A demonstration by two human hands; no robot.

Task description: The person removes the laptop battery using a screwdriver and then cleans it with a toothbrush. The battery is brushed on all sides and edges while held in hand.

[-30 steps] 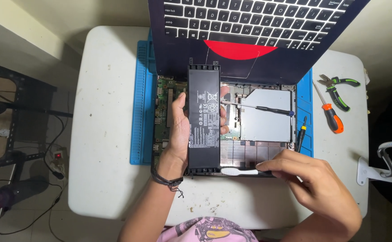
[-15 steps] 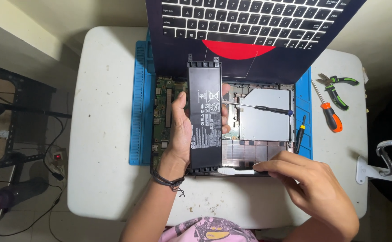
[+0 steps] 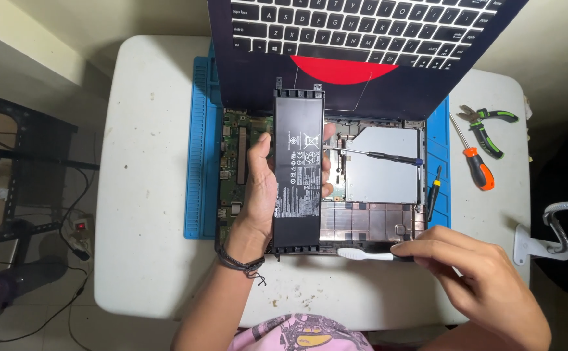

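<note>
- While your left hand (image 3: 261,188) wraps its fingers and thumb around one long flat black rectangular battery pack (image 3: 298,170), that pack lies lengthwise over the one opened laptop base (image 3: 375,195), its far end toward the raised keyboard panel (image 3: 362,39).
- Under your left palm you have one green circuit board (image 3: 235,162), partly covered by the hand.
- Your right hand (image 3: 479,279) pinches the dark handle of one white-headed brush (image 3: 365,255) between fingertips and thumb; the white head points toward your left wrist and lies along the near edge of the base.
- Just beyond your right hand's fingertips you have two slim black screwdrivers: one (image 3: 378,156) lies across the silver metal plate (image 3: 381,172), the other (image 3: 434,192) sits on the edge of the one blue rubber work mat (image 3: 199,162).
- Farther out from your right hand, on the white table (image 3: 141,195), you have one orange-handled screwdriver (image 3: 472,161) and one pair of green-and-black pliers (image 3: 488,127), close together.
- One black cord bracelet (image 3: 238,263) circles your left wrist.
</note>
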